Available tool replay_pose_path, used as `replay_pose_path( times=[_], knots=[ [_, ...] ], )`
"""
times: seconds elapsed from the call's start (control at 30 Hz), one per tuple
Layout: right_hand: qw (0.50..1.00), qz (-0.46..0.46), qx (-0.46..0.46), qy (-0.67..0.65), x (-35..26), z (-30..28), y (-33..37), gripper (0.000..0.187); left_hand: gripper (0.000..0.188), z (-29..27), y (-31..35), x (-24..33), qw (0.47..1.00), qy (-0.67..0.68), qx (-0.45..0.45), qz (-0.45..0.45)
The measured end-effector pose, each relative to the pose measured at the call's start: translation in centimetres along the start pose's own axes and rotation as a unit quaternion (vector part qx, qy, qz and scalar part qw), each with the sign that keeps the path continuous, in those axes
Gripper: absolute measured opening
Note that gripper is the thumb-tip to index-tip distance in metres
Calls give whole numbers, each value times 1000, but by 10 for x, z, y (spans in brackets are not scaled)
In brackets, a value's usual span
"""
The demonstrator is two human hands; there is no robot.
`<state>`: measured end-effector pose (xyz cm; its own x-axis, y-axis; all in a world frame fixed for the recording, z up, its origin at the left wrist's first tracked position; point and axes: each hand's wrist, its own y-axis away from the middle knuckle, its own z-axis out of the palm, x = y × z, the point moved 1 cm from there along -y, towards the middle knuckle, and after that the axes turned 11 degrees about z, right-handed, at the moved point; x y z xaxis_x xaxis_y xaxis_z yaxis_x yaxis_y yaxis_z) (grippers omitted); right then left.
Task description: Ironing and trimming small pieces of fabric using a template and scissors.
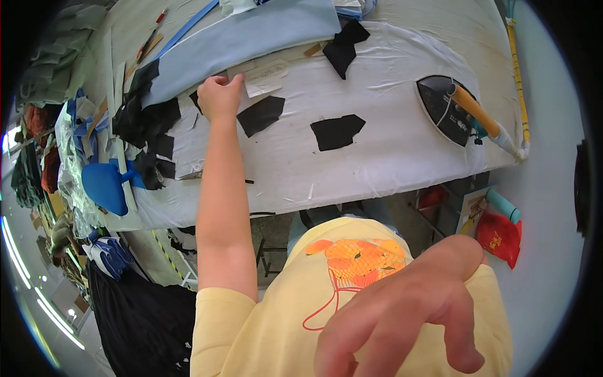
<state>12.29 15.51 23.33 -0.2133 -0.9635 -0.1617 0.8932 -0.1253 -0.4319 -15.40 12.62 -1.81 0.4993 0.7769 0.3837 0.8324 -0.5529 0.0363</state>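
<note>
My left hand (220, 97) reaches across the table to the near edge of a folded light-blue fabric (245, 41). Its fingers are curled in, and what they grip is hidden. A white paper piece (265, 80) lies just right of the thumb. Below that is a black fabric piece (261, 116), with another black cut piece (337, 132) farther right. Large and close in front of my yellow shirt, my right hand (408, 308) is raised with bent fingers apart and nothing seen in it.
An iron (449, 110) with a wooden handle rests at the table's right, its hose running to the edge. Black scraps (147, 119) pile at the left, above a blue rounded object (105, 188). Another black piece (344, 49) lies at the back. A red bag (500, 237) is below right.
</note>
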Motion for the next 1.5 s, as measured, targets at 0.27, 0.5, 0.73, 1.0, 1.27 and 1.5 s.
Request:
replay_pose_path(
  times=[0.27,0.5,0.73,1.0,1.27,1.5],
  knots=[
    [965,204,-20,164,-23,-21,45,45,28,-20,14,-67,939,321,108,-58],
    [722,380,507,279,-3,-86,113,25,20,-67,115,-6,858,512,-2,-31],
    [665,233,600,380,7,-152,156,28,21,-16,215,38,797,547,-190,-173],
    [616,261,594,447,-23,-171,144,17,12,6,205,48,859,492,-140,1],
    [686,200,587,380,-29,-187,148,14,16,3,200,49,891,304,-40,334],
    [588,196,618,484,-23,-199,135,12,17,24,199,48,911,305,-11,277]
  ],
)
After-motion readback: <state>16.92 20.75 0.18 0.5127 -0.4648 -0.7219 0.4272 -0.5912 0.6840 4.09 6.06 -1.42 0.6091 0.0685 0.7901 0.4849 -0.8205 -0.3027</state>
